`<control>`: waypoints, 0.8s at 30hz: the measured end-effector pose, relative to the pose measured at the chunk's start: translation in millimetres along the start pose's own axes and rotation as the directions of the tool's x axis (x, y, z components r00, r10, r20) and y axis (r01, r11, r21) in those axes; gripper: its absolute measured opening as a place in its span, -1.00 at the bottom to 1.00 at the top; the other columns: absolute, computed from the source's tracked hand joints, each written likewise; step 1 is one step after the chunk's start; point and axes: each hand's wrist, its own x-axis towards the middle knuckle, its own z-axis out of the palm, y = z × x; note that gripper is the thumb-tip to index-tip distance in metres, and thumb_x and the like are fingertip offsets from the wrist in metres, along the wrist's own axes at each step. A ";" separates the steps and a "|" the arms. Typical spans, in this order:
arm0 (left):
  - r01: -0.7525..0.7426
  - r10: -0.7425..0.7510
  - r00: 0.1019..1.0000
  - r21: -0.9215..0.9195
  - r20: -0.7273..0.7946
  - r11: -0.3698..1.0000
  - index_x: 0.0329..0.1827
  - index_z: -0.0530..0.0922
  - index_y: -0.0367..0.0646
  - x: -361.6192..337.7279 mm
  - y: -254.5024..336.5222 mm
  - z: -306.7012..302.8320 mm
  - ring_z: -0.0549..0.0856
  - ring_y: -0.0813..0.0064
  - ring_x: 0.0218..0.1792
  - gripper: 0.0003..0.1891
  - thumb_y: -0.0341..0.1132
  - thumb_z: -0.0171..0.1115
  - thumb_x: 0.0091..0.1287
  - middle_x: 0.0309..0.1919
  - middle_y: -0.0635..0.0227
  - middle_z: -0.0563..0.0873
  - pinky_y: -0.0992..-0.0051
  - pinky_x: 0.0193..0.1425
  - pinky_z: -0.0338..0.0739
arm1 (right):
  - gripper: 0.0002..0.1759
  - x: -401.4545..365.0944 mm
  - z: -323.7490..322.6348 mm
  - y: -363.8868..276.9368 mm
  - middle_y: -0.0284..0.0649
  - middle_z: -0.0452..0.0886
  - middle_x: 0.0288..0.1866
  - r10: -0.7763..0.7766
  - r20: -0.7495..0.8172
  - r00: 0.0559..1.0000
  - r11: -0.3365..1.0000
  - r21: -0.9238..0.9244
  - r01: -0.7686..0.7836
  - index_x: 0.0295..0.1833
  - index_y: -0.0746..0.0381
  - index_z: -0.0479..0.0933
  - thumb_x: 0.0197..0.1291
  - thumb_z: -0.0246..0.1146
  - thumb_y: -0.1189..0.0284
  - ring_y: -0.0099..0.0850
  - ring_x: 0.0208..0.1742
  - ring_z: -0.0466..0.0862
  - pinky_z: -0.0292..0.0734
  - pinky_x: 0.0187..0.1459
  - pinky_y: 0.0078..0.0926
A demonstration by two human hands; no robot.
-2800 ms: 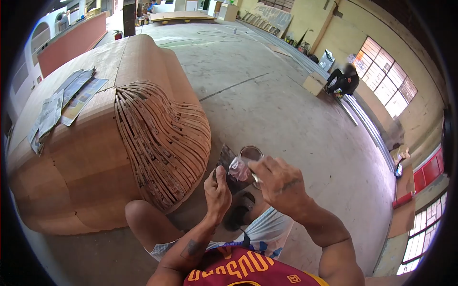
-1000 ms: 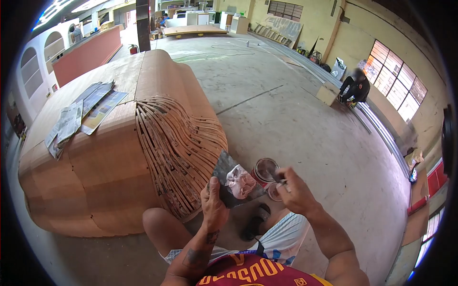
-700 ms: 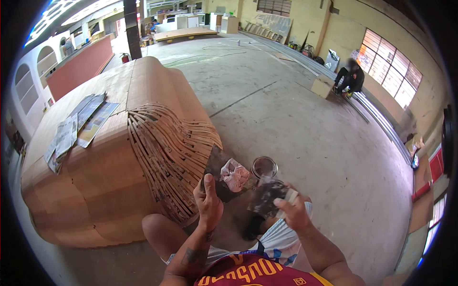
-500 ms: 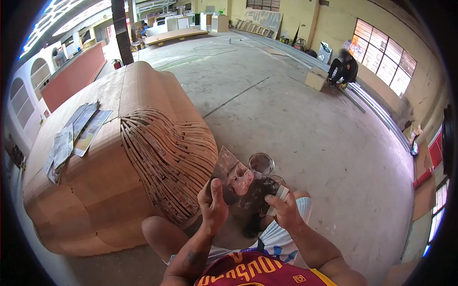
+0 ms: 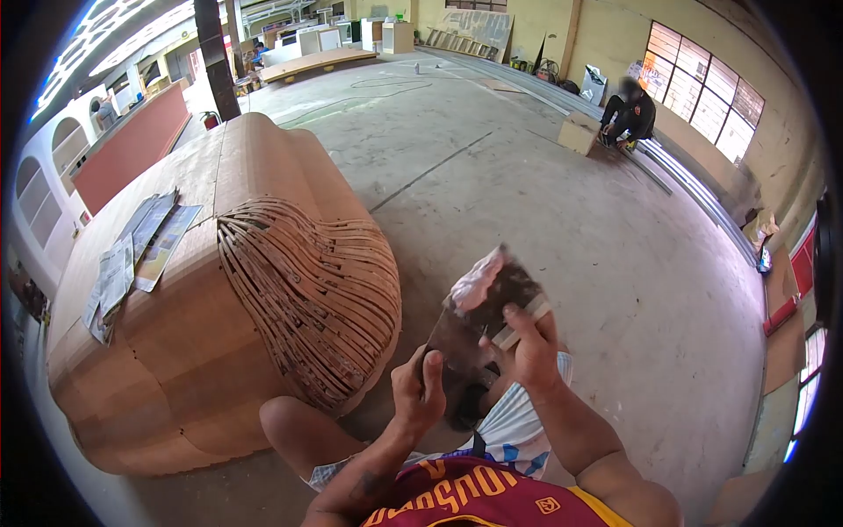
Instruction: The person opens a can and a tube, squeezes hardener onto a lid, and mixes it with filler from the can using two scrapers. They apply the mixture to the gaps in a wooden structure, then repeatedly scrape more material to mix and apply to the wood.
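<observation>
My left hand point(image 5: 416, 390) grips the lower edge of a dark, smeared flat plate point(image 5: 456, 339), thumb lying along it. In my right hand point(image 5: 533, 351) is a wide putty knife point(image 5: 515, 285) with a pale handle strip, its blade blurred by motion. Pinkish putty point(image 5: 479, 279) lies heaped along the blade's far left side. The knife overlaps the plate's upper end. Both are held above my lap. Just left of them stands a large rounded wooden form point(image 5: 158, 360), its end covered with curved, dark-streaked wooden strips point(image 5: 312, 290).
Newspaper sheets point(image 5: 145, 246) lie on top of the wooden form. Concrete floor point(image 5: 650, 351) stretches ahead. A person point(image 5: 629, 114) crouches at far right beside a box point(image 5: 578, 133) and long metal bars point(image 5: 694, 184). A dark post point(image 5: 215, 61) rises behind the form.
Both hands have moved up and slightly right. The putty now sits farther forward, on the raised knife. Metal cans seen on the floor earlier are now hidden behind the tools.
</observation>
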 end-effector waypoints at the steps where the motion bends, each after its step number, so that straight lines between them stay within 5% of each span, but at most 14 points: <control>1: 0.116 -0.127 0.991 -0.245 -0.030 0.963 -0.14 0.60 -0.29 0.6 -8.8 5.2 0.56 0.55 -0.40 -0.61 -0.15 -0.04 0.69 -0.41 0.36 0.62 0.45 -0.29 0.49 | -0.73 0.1 -5.2 0.4 -0.15 0.65 0.09 -0.141 0.093 0.986 0.969 -0.190 0.157 0.18 0.29 0.50 0.40 0.20 0.60 -0.33 0.06 0.72 0.72 0.01 -0.31; 3: 0.271 -0.376 0.927 -0.681 -0.006 0.680 0.04 0.61 -0.29 1.6 -24.0 16.5 0.71 0.51 -0.24 -0.64 -0.16 -0.04 0.69 -0.22 0.31 0.73 0.45 -0.11 0.64 | -0.76 1.6 -21.5 -0.2 -0.11 0.64 0.12 -0.334 0.352 0.875 0.738 -0.480 0.475 0.13 0.28 0.53 0.39 0.21 0.64 -0.31 0.10 0.70 0.67 0.08 -0.26; 4: 0.299 -0.403 0.913 -0.766 0.057 0.569 0.11 0.58 -0.30 4.2 -22.6 12.9 0.73 0.48 -0.15 -0.64 -0.16 -0.03 0.69 -0.13 0.29 0.73 0.42 -0.02 0.66 | -0.63 8.6 -15.5 -10.6 -0.06 0.62 0.17 -0.401 0.624 0.671 0.501 -0.463 0.731 0.10 0.26 0.56 0.21 0.20 0.77 -0.22 0.12 0.70 0.63 0.14 -0.24; 6: 0.340 -0.423 0.886 -0.887 0.191 0.313 0.26 0.52 -0.31 13.1 -17.6 4.2 0.76 0.41 0.03 -0.61 -0.14 -0.02 0.69 0.06 0.25 0.73 0.36 0.17 0.70 | -0.49 14.1 -26.2 -1.3 -0.03 0.62 0.17 -0.318 0.754 0.574 0.367 -0.461 0.808 0.13 0.22 0.56 0.04 0.20 0.81 -0.14 0.13 0.70 0.62 0.14 -0.21; 7: 0.334 -0.424 0.885 -0.895 0.190 0.296 0.26 0.52 -0.31 16.0 -17.3 3.4 0.77 0.41 0.02 -0.61 -0.13 -0.01 0.68 0.06 0.24 0.73 0.34 0.16 0.70 | -0.42 14.4 -27.8 2.5 -0.02 0.62 0.17 -0.268 0.809 0.523 0.298 -0.446 0.844 0.15 0.20 0.57 -0.04 0.20 0.82 -0.10 0.13 0.70 0.62 0.14 -0.20; 8: 0.330 -0.426 0.884 -0.901 0.191 0.280 0.27 0.51 -0.31 18.6 -17.2 2.5 0.77 0.41 0.02 -0.60 -0.12 0.00 0.68 0.07 0.23 0.73 0.33 0.15 0.71 | -0.27 10.4 -25.2 4.3 -0.03 0.60 0.20 -0.264 0.807 0.528 0.302 -0.451 0.840 0.18 0.17 0.58 -0.24 0.18 0.83 -0.04 0.17 0.67 0.62 0.14 -0.20; 17: 0.214 -0.422 0.905 -0.912 0.051 0.350 0.18 0.55 -0.32 24.3 -22.3 2.8 0.78 0.47 -0.03 -0.62 -0.13 0.03 0.67 0.02 0.24 0.75 0.40 0.10 0.73 | -0.45 6.2 -28.0 0.0 -0.05 0.57 0.24 -0.127 0.774 0.621 0.172 -0.599 0.782 0.30 0.22 0.50 0.17 0.41 0.61 -0.08 0.19 0.65 0.59 0.12 -0.19; 24: 0.168 -0.432 0.902 -0.914 -0.009 0.369 0.16 0.57 -0.35 24.4 -31.3 -1.8 0.79 0.50 -0.06 -0.61 -0.13 0.02 0.68 0.01 0.26 0.76 0.44 0.06 0.75 | -0.45 10.6 -38.6 5.9 -0.09 0.57 0.23 -0.001 0.718 0.696 0.286 -0.667 0.688 0.31 0.21 0.48 0.19 0.41 0.62 -0.05 0.19 0.64 0.57 0.17 -0.18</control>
